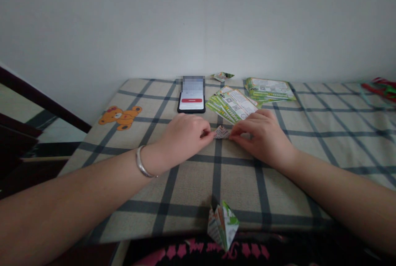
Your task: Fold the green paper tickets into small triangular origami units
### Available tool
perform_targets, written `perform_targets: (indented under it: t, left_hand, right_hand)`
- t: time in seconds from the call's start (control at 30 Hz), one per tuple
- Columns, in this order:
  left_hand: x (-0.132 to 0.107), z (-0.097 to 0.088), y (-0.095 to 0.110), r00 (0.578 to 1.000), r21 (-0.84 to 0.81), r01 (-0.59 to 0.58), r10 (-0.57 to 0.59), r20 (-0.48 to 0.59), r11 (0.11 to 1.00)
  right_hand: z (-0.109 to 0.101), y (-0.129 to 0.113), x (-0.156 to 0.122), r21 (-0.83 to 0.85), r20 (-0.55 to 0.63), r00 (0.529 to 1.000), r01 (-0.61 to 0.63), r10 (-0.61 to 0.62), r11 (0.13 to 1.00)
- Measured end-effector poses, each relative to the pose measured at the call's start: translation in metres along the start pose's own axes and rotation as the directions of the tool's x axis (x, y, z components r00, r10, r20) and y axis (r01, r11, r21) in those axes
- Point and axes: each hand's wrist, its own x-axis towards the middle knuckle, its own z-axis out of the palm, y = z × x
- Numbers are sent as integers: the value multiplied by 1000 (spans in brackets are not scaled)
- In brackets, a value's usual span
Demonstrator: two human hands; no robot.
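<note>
My left hand (182, 137) and my right hand (262, 136) rest on a checked tablecloth (185, 183) and pinch a small folded piece of printed paper (222, 133) between them, one hand at each end. Both hands have their fingers closed on it. A silver bangle (142, 163) is on my left wrist. Just beyond the hands lies a fanned pile of green printed leaflets (232, 105).
A phone (192, 96) with a lit screen lies behind my left hand. A second leaflet stack (269, 88) and a small folded paper (222, 76) lie near the wall. A folded paper shape (223, 224) stands at the near table edge. Red and green items (382, 88) lie far right.
</note>
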Motion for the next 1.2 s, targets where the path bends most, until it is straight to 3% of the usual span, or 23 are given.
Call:
perform_targets:
  t: [0.27,0.67,0.8,0.9,1.2]
  left_hand:
    - [4,4,-3,1000,-28,4,-4,1,1000]
    - [6,5,0,1000,44,0,1,-2,999]
    - [5,8,-1,999,51,-11,13,-37,999]
    - [4,12,-4,993,6,-81,81,-81,997]
    - [4,13,-8,986,-139,-159,151,-72,977]
  right_hand:
    - [3,2,0,27,29,999,28,-29,999]
    - [4,-5,-2,-146,16,997,82,-81,986]
    - [4,-5,0,-118,34,998,60,-57,991]
    - [5,-3,2,-74,48,999,30,-26,997]
    - [7,3,2,34,44,999,21,-22,999]
